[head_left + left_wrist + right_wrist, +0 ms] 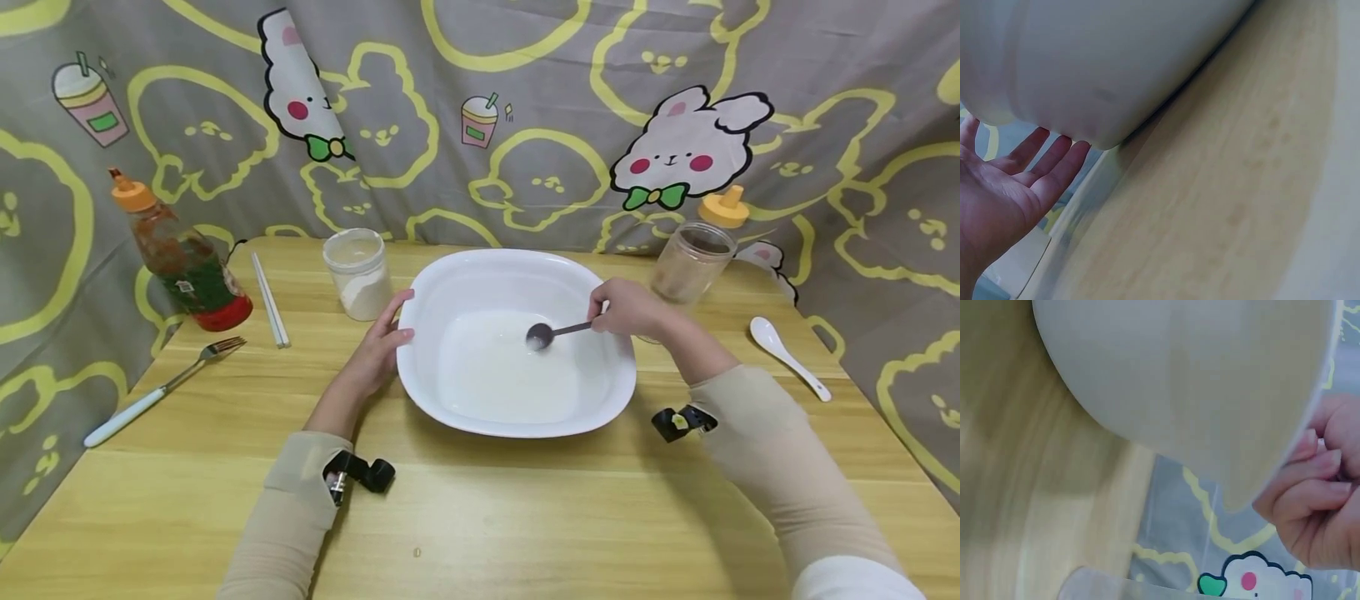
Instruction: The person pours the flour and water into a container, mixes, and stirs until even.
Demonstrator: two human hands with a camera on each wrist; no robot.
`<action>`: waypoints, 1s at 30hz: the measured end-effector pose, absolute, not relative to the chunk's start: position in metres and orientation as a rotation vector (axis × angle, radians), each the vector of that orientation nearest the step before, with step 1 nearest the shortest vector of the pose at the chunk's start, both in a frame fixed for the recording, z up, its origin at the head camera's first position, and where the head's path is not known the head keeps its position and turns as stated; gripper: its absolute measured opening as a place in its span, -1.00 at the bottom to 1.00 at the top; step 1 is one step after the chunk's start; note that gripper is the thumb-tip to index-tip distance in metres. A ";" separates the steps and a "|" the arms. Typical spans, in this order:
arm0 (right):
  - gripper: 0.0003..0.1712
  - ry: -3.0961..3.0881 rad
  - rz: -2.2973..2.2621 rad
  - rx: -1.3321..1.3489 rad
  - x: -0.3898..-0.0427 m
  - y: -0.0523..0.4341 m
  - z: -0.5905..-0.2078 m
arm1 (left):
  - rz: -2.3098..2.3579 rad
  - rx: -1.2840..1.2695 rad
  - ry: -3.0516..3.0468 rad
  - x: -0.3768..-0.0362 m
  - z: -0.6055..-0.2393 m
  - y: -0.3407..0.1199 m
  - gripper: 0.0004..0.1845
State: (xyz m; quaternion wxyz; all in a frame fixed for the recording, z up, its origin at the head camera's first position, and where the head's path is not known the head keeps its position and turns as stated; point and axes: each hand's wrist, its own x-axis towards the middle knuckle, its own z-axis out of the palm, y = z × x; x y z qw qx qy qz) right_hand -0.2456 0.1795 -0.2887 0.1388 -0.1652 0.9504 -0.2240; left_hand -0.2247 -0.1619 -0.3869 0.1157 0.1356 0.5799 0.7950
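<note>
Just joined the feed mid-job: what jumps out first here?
A big white bowl sits mid-table, and the right hand holds a metal spoon dipped into its white contents. The left hand rests flat against the bowl's left rim. A red sauce bottle stands far left.

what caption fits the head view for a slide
Right hand stirs a metal spoon in a white dish; left hand steadies its rim.

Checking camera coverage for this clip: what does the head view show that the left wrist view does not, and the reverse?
Only the head view shows the right hand holding a metal spoon in the white dish, plus the sauce bottle and fork. Only the left wrist view shows the dish's underside and the open palm. Both show the left hand against the dish on the wooden table.
</note>
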 end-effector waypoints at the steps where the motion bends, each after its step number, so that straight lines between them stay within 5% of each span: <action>1: -0.96 2.780 -0.619 -0.475 -0.246 0.180 -0.287 | 2.327 0.398 1.699 -0.225 -0.387 -0.162 -0.38; 16: -0.86 2.551 -1.080 -0.270 -0.260 0.135 -0.320 | 2.325 0.388 1.690 -0.224 -0.386 -0.161 -0.36; 30: -0.94 2.429 -0.816 -0.574 -0.236 0.168 -0.300 | 2.327 0.399 1.715 -0.225 -0.388 -0.161 -0.35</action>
